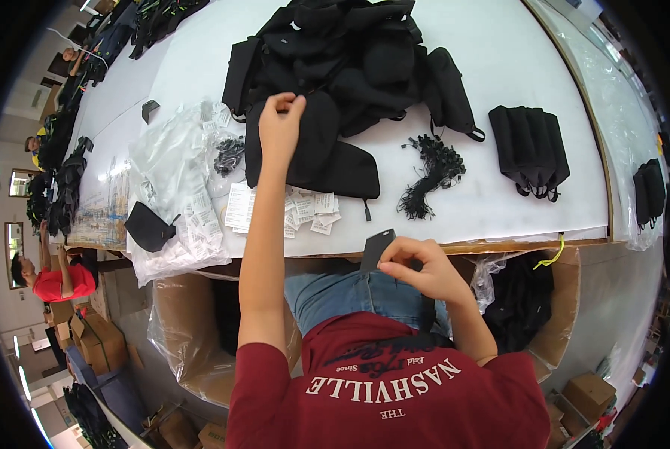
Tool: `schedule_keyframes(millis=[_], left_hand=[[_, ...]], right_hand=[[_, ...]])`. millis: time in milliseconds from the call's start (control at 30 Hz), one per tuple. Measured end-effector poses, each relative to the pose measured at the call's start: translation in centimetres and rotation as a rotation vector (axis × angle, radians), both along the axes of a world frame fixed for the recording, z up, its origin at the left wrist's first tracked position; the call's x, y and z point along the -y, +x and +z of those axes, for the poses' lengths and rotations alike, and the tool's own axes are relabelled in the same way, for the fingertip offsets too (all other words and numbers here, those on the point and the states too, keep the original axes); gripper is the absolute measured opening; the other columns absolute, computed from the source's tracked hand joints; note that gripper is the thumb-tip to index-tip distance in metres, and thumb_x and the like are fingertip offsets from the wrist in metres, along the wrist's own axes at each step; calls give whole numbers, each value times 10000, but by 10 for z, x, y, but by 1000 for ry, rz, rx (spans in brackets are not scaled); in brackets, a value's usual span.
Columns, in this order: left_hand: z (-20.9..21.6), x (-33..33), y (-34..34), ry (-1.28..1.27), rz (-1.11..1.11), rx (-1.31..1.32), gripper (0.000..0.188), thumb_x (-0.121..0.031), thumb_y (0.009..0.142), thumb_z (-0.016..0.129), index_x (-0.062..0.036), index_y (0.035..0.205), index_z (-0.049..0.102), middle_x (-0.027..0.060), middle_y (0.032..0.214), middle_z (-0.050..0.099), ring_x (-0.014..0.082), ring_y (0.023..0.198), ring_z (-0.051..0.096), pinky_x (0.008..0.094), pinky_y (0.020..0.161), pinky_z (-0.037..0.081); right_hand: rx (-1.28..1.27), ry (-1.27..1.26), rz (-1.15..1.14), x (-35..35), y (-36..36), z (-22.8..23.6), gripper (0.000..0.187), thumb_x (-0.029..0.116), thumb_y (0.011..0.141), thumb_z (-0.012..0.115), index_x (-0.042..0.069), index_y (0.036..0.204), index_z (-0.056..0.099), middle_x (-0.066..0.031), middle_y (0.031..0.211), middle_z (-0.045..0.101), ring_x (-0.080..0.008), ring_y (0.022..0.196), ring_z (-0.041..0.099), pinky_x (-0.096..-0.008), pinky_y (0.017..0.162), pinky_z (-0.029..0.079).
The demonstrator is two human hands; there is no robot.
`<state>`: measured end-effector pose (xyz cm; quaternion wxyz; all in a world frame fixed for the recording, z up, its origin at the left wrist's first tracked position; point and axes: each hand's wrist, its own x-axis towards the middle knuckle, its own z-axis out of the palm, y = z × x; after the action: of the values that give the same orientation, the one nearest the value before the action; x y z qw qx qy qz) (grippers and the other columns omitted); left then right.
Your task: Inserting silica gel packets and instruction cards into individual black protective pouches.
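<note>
My left hand [281, 123] reaches out over the black pouches, thumb and fingers pinched together. Whatever is between those fingertips, if anything, does not show against the black cloth. Just under it lies a flat black pouch [316, 135], at the near side of a heap of black pouches [335, 52]. Close to my body, at the table's front edge, my right hand [425, 269] pinches a black card hang tag [375, 251] with a small hole at one corner. A bundle of black tag strings [432, 172] lies on the white table [440, 224], beyond my right hand.
White printed labels [305, 209] lie beside a clear plastic bag [174, 157] on the left. Four-sided black pouch [149, 227] rests on that bag. A stack of black pouches [530, 150] sits at right. Boxes [193, 329] stand below the table edge; people work far left.
</note>
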<state>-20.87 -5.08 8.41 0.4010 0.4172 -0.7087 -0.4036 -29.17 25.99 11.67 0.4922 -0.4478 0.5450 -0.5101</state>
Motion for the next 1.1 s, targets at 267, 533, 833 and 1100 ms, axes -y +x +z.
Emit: schedule_keyframes(millis=[267,533,833,1100], left_hand=[[-20,47,-44,292,56,34,344,-264,784,750,38,936,687,74,687,658,120,511,603,239,480,476],[30,44,-21,68,24,-315,200,-122,807,724,38,899,646,76,741,655,110,559,597,220,531,473],[112,-43,38,38,-270,-386,156,-33,823,675,2,960,610,78,882,665,116,815,620,215,767,476],[19,-146,74,-8,-196,69,197,-69,768,713,-22,930,611,48,895,617,172,870,571,310,844,405]], right_hand=[[-16,37,60,-13,0,-2,122,156,864,672,37,854,644,11,610,539,-48,564,455,-215,529,357],[-1,43,46,-6,1,-6,142,189,872,670,49,854,653,28,534,469,-44,500,383,-218,485,306],[-2,93,39,1,1,-11,137,189,871,667,53,853,654,30,539,479,-38,508,397,-214,488,315],[-233,169,-98,16,2,-12,126,185,858,657,60,864,642,3,518,387,-77,478,345,-251,475,295]])
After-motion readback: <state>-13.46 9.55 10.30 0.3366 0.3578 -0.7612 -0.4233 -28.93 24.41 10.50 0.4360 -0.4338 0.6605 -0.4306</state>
